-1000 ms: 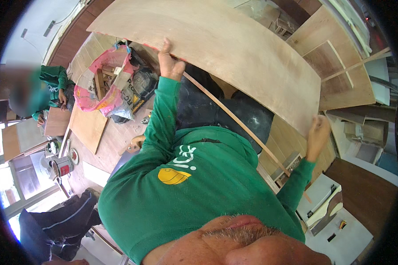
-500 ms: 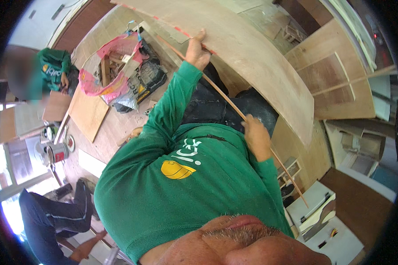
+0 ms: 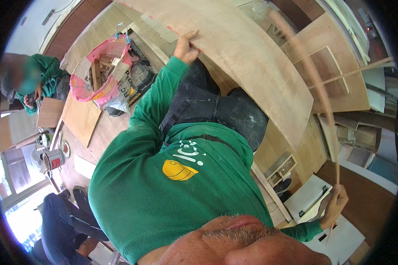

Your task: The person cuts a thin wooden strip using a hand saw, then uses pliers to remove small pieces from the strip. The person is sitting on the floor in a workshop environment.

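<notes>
A large sheet of pale plywood (image 3: pixel 247 66) spans the upper middle, over my legs, with red marks along its near edge. My left hand (image 3: pixel 188 47) is closed on that edge, one finger lying over the top face. Off to the lower right, my right hand (image 3: pixel 335 204) grips a long thin wooden strip (image 3: pixel 330 117) near its lower end. The strip stands up past the sheet's right end, its upper part smeared by motion. A short end of it sticks out below my fist.
A pink-rimmed sack (image 3: pixel 77 86) of wood offcuts sits at left beside a plywood piece (image 3: pixel 82 117). A paint can (image 3: pixel 54 159) stands farther left. One person in green (image 3: pixel 48 73) sits upper left; another's dark-trousered leg (image 3: pixel 59 221) shows lower left. White cabinet panels (image 3: pixel 307 198) lie right.
My right hand has swung out to the lower right with the strip, which has left the sheet's near side and now rises at right. My left hand stays on the sheet's edge.
</notes>
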{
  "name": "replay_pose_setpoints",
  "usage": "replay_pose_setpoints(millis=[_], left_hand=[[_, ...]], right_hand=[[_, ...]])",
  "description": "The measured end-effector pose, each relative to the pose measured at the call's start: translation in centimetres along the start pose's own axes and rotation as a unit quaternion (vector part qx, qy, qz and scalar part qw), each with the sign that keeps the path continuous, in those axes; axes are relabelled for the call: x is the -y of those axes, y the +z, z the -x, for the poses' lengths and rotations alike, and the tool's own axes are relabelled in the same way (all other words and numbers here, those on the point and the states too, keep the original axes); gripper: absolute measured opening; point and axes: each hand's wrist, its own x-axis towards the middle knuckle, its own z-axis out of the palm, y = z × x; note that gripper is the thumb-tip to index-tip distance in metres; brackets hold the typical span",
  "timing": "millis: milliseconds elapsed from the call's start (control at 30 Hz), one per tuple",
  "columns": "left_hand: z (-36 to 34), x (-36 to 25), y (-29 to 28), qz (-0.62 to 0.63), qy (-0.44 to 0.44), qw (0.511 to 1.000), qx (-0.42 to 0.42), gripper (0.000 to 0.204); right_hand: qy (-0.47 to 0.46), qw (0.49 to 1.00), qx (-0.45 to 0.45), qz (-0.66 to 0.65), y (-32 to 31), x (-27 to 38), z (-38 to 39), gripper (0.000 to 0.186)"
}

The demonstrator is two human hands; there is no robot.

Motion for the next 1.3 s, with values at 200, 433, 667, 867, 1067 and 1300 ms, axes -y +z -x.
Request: replay_pose_setpoints(millis=[200,433,667,867,1067,1300], left_hand=[[7.7,2.5,-2.7,0.023,0.010,0.999,-0.020,0.043],[12.3,-1.3,-8.9,-0.019,-0.013,0.999,-0.041,0.039],[15.3,-1.5,-15.1,-0.044,-0.045,0.993,-0.102,0.037],[15.7,-3.0,-15.1,-0.134,-0.046,0.985,-0.099,0.036],[13.2,-4.1,-16.3,-0.177,0.069,0.971,-0.142,0.038],[7.9,-4.6,-18.2,-0.205,0.143,0.935,-0.253,0.040]], right_hand=[[-0.042,0.990,-0.045,0.130,11.3,5.8,-8.3,0.033],[-0.205,0.977,0.009,0.053,30.5,10.4,-19.8,0.036],[-0.216,0.964,0.114,0.106,41.9,16.2,-22.4,0.038],[-0.267,0.945,0.074,0.176,49.9,18.1,-23.0,0.031],[-0.286,0.950,0.061,0.108,52.7,21.5,-24.4,0.027],[-0.300,0.937,0.149,0.100,55.0,21.4,-26.8,0.038]])
